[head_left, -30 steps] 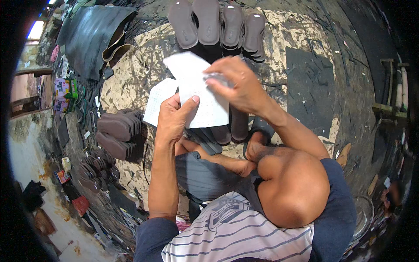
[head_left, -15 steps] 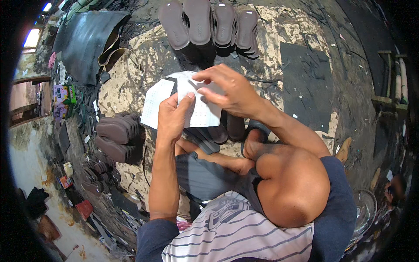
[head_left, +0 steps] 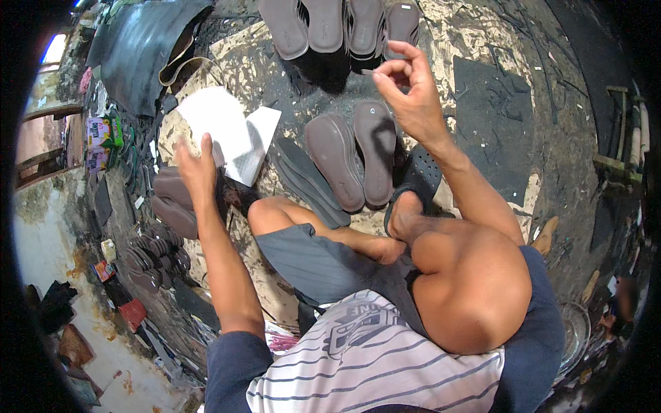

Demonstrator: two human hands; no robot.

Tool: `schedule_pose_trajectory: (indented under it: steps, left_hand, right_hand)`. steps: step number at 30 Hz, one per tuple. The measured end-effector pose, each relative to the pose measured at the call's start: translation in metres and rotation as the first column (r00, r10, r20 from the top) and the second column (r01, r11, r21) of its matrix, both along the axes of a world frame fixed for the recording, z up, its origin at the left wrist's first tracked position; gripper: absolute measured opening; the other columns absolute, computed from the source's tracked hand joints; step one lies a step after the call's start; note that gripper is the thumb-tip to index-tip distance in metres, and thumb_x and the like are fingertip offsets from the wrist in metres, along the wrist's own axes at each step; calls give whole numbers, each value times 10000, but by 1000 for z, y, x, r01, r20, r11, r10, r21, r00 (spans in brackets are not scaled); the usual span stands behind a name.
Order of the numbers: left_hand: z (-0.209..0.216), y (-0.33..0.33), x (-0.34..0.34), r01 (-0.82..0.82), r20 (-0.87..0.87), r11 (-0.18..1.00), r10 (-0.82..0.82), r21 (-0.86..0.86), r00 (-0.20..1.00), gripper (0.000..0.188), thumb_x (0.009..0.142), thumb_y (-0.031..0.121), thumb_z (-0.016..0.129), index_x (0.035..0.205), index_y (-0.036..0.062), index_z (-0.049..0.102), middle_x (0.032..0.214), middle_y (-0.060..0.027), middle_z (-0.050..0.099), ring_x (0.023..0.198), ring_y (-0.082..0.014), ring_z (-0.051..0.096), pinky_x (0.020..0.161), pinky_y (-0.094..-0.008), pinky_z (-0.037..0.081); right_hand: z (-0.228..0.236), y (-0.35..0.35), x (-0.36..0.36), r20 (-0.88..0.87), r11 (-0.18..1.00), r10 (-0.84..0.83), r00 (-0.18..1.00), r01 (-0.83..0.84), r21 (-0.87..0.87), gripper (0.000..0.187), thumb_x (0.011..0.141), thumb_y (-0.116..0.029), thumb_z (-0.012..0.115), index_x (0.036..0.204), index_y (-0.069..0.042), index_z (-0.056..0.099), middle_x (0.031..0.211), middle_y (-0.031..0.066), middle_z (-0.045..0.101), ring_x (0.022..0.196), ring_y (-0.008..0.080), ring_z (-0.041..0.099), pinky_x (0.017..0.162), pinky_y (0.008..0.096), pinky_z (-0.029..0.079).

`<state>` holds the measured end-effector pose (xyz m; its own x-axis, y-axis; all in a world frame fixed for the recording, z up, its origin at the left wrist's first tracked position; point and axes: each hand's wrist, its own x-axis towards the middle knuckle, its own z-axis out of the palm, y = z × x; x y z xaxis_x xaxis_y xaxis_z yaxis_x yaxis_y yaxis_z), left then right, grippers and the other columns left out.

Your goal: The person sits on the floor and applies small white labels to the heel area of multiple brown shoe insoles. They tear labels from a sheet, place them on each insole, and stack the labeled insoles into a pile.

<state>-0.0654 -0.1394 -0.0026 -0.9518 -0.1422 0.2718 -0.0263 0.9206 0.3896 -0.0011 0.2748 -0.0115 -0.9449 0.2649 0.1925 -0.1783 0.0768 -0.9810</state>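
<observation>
- At the far left of the frame, a stack of dark brown soles (head_left: 155,255) lay on the littered floor, with coloured boxes (head_left: 102,140) above it near the left rim.
- In the upper left, a big sheet of black rubber (head_left: 141,51) was spread on the ground, one edge curled up.
- Just right of that, the white paper sheets (head_left: 231,134) lay on the speckled board (head_left: 482,41), one overlapping the other, both flat on the floor.
- The left hand (head_left: 196,172) rested at the lower left edge of the paper, fingers stretched out and apart, touching the sheet but not clasping it; beneath the hand lay a pile of brown soles (head_left: 175,203).
- In the middle of the frame, a pair of brown soles (head_left: 354,158) lay side by side, undersides up, with a few dark flat cut-outs (head_left: 306,182) just left of them.
- Along the top edge, a row of brown soles (head_left: 337,24) stood packed close together.
- In the upper right of centre, the right hand (head_left: 406,89) was raised above the floor, thumb and forefinger pinched together on a small thin thing (head_left: 368,71), too small to make out; the other fingers curled loosely.
- Below that hand, a bare foot (head_left: 406,217) rested on a black perforated sandal (head_left: 420,175).
</observation>
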Motion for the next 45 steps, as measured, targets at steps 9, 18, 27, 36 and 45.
schedule_pose_trajectory:
  steps: [9,18,27,36,45]
  left_hand:
    - [-150,114,129,-112,271,877,-22,467,962,1074,848,279,815,1597,-72,130,1601,-360,283,1498,-455,322,1234,-456,267]
    - [-32,179,90,256,191,959,-276,124,942,1067,782,260,875,1597,-7,240,1518,-310,445,1375,-449,465,1128,-477,393]
    - [-61,186,121,502,405,860,-493,92,770,1086,738,260,896,1626,168,277,1630,-368,201,1508,-531,230,1194,-527,312]
    - [-54,200,135,370,285,905,-419,212,862,991,775,180,831,1613,174,302,1554,-345,291,1451,-513,322,1188,-567,311]
    - [-66,257,168,444,327,826,-550,347,769,984,804,314,844,1619,141,321,1614,-362,206,1395,-540,329,1155,-575,316]
  right_hand:
    - [-43,7,13,139,996,-49,989,58,-62,626,961,-113,702,1495,-33,386,1180,108,612,990,132,605,879,296,523]
    - [-55,27,23,122,986,-154,981,161,-52,618,971,-87,668,1507,-30,366,1159,90,632,992,122,592,855,285,514]
    - [-68,33,38,211,973,-126,969,162,-165,625,993,-52,664,1523,-14,334,1133,75,648,944,78,579,870,239,487]
    - [-78,37,44,250,956,-142,958,198,-215,620,980,-64,688,1503,-2,360,1128,85,656,963,87,595,862,238,491]
    - [-73,35,53,444,929,-10,896,173,-328,679,940,-97,762,1479,6,363,966,58,708,838,98,617,789,238,493]
